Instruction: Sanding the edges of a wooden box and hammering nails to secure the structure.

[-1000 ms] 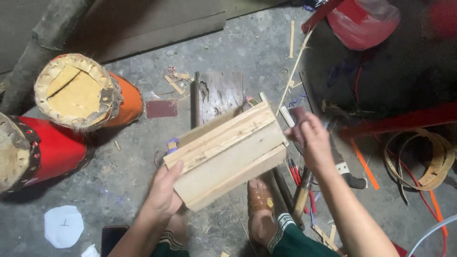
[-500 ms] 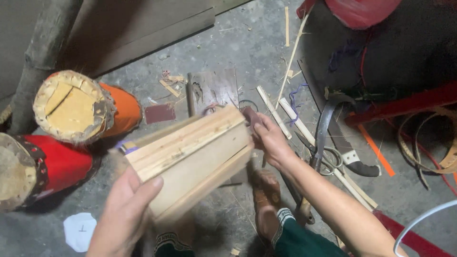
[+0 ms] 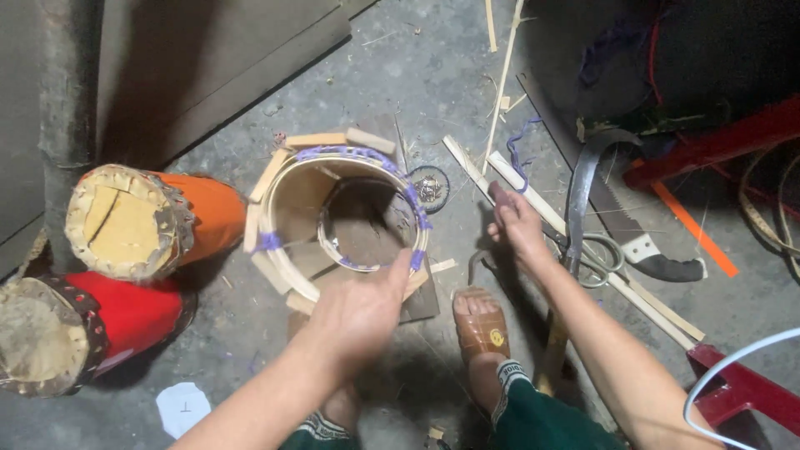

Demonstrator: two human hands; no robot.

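head view, one moment, catalogued. item: wooden stave shell, an open cylinder of pale slats bound with purple cord, standing on end on the concrete floor so its hollow faced the camera; a smaller inner ring showed down inside. change noted: half a second earlier the shell lay on its side, carried across both hands with its slatted flank up; it had since been turned upright and set down, which i judged to mean carrying was over and the open rim was now presented for work.

left hand: fingers curled over the near rim of the shell, thumb toward the inside, gripping and steadying it. right hand: off the shell, lowered among the loose bamboo strips to its right, fingers partly closed on or against one strip; whether it actually had hold of it could not be told.

surroundings: orange drum and red drum lying on their sides at left, skins toward camera; a curved saw and scissors beyond the right hand; a sandalled foot just beside the shell; a red frame at upper right.
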